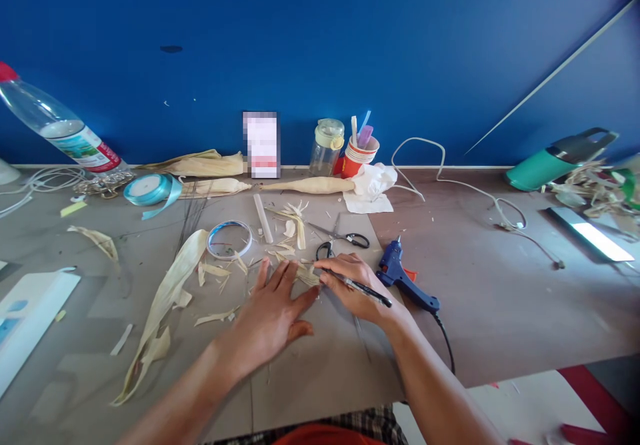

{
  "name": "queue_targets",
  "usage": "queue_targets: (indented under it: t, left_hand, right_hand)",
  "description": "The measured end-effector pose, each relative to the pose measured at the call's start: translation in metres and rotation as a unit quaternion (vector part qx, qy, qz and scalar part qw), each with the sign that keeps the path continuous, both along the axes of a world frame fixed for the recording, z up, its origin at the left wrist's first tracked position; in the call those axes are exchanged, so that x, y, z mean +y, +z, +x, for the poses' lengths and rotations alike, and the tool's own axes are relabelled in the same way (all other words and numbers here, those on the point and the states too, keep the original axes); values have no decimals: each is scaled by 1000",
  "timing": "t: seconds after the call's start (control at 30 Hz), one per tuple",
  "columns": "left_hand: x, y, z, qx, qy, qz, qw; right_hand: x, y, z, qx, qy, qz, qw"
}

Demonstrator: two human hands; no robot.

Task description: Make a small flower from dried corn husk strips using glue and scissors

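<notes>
My left hand (275,308) lies flat on the table with its fingers spread, the fingertips at the edge of a small pale corn husk piece (306,274). In my right hand (353,285) is a black-and-clear pen (369,291), its tip end pointing left toward that husk piece. Whether the tip touches it I cannot tell. Black-handled scissors (356,239) lie open just beyond my right hand. A blue hot glue gun (406,277) rests to the right. Husk scraps (215,270) and a roll of tape (229,240) lie left of my hands.
Along the blue wall stand a phone (263,145), a glass jar (327,146) and red paper cups (360,156). A tilted water bottle (83,142) and a blue ribbon roll (147,190) sit left. A long husk (167,305) lies nearer. At right are a green flask (545,160) and white cable (480,193).
</notes>
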State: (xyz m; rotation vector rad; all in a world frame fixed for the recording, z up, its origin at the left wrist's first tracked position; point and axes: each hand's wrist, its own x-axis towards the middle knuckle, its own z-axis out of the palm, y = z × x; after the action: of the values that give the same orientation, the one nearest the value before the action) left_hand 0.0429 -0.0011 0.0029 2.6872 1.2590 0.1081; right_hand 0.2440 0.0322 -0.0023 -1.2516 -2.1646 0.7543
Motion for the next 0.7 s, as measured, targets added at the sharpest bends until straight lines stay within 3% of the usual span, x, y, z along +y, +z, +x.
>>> queue_targets:
  t: [0.23,0.53,0.7]
  left_hand:
    - [-1,-8,-1,0,-1,6,1000]
    - [-1,-2,1,26,7,-2,1000]
    - [-1,0,2,20,11,-5,1000]
  right_hand:
    - [-1,11,-1,140,0,-78,987]
    - [-2,3,-5,92,-47,-117,988]
    - [-2,-1,-8,77,-41,-123,989]
